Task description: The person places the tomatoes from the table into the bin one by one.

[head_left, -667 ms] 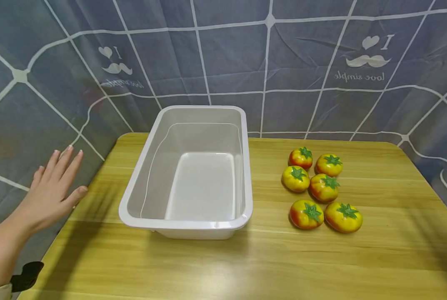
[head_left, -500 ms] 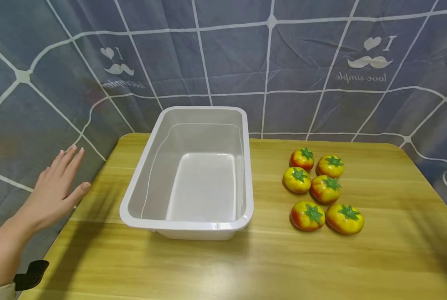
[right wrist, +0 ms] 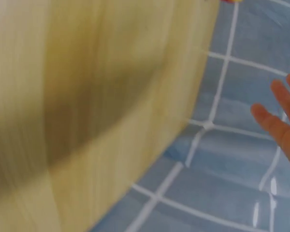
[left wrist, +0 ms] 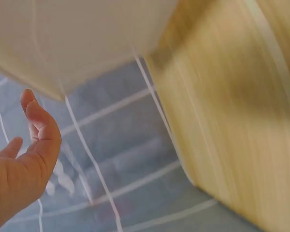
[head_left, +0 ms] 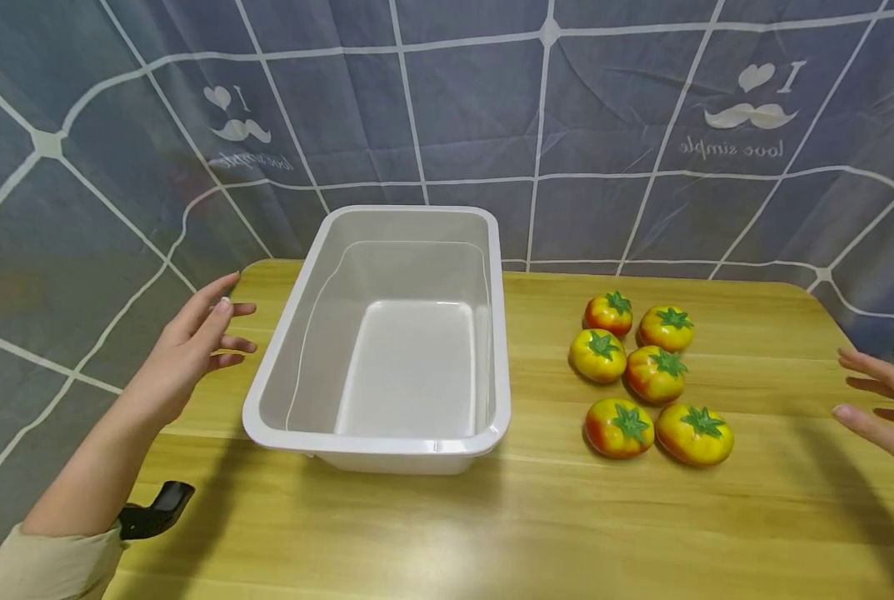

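My left hand (head_left: 184, 350) hovers just left of the white plastic tub (head_left: 377, 446), fingers loosely bent and holding nothing. In the left wrist view the same hand (left wrist: 31, 154) shows near the tub's blurred wall (left wrist: 87, 38). At the right edge of the head view my right hand (head_left: 892, 404) has its fingers spread in the air, with nothing in them. Between that hand and the tub lie several yellow-red persimmons with green leafy tops, among them a front right one (head_left: 694, 435), a front left one (head_left: 617, 428) and a back left one (head_left: 608, 314).
Everything stands on a light wooden table (head_left: 551, 533). A grey-blue curtain (head_left: 469, 108) with white grid lines hangs behind and at both sides. A black strap (head_left: 157, 508) sits on the left wrist.
My left hand has moved right toward the tub, its straight fingers now bent. My right hand has come further into view from the right edge. Tub and persimmons stay in place.
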The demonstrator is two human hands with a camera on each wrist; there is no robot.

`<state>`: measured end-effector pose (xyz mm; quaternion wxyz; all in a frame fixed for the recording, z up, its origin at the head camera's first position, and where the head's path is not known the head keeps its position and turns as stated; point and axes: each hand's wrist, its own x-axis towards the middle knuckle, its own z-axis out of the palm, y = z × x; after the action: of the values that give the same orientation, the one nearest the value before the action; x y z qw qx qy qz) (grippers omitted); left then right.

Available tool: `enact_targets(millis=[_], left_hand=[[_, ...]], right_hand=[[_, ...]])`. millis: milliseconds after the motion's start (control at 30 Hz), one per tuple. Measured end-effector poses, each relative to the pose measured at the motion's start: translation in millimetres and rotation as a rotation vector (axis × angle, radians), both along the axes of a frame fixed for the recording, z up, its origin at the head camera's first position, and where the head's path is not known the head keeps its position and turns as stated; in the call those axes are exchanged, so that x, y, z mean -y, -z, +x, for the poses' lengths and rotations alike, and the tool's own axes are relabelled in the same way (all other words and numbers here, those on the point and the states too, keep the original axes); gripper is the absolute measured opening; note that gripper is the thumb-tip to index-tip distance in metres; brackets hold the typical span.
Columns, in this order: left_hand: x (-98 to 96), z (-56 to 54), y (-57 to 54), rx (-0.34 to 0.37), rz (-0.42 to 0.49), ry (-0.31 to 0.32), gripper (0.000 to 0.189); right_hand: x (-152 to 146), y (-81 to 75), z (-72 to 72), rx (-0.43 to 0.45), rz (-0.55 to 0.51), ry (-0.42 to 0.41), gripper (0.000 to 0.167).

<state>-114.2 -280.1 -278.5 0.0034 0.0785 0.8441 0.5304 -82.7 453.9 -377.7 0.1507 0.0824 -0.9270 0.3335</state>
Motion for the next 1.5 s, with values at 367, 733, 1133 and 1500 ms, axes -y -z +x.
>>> enact_targets(millis=[367, 733, 1133, 1500], left_hand=[[-40.6, -11.7, 1.6, 0.085, 0.042, -0.058, 0.058], [-52.7, -15.5, 7.6, 0.084, 0.219, -0.095, 0.046], [-57.4, -15.5, 5.0, 0.073, 0.198, -0.123, 0.050], [-56.6, -15.3, 5.1, 0.062, 0.195, -0.172, 0.047]], right_hand=[[59, -5.0, 2.9, 0.338, -0.054, -0.240, 0.077], [79, 3.0, 2.1, 0.394, -0.139, -0.388, 0.072], [88, 10.3, 3.2, 0.394, -0.140, -0.385, 0.071], [94, 10.6, -3.2, 0.421, -0.088, -0.352, 0.067]])
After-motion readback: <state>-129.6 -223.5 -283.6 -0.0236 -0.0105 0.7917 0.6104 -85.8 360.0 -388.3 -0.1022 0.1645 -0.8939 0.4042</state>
